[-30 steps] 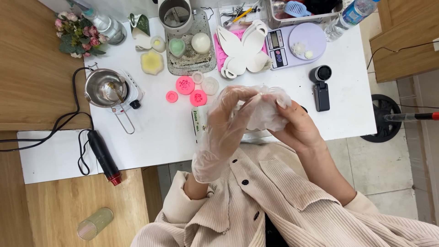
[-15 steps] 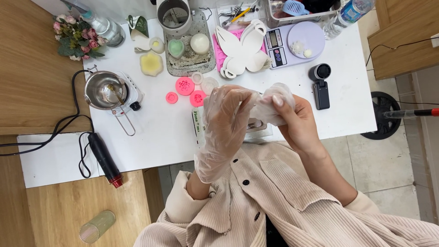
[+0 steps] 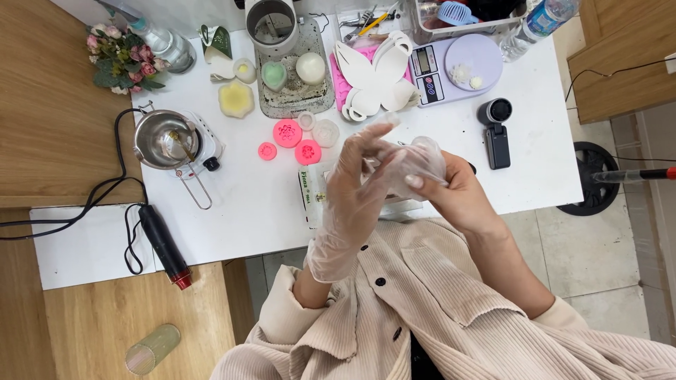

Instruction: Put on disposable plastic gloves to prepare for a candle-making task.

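Observation:
My left hand (image 3: 355, 190) wears a clear plastic glove and is raised over the white table's (image 3: 246, 204) near edge, fingers bent. My bare right hand (image 3: 451, 190) pinches a second clear glove (image 3: 415, 162), crumpled between both hands. The left fingertips touch that loose glove too. Under my hands lies a small white box (image 3: 310, 193), partly hidden. Three pink round moulds (image 3: 289, 134) sit just left of my hands.
A steel pot on a small hotplate (image 3: 169, 141) stands at the left, its cable trailing off. A tray with candles (image 3: 292, 74), white butterfly shapes (image 3: 377, 74), a purple scale (image 3: 458, 63), a small black camera (image 3: 496, 134), a flower bunch (image 3: 120, 60) and a black tool (image 3: 165, 246) surround them.
My hands have shifted slightly lower and the loose glove is bunched tighter in my right hand. The left fingers have curled toward it.

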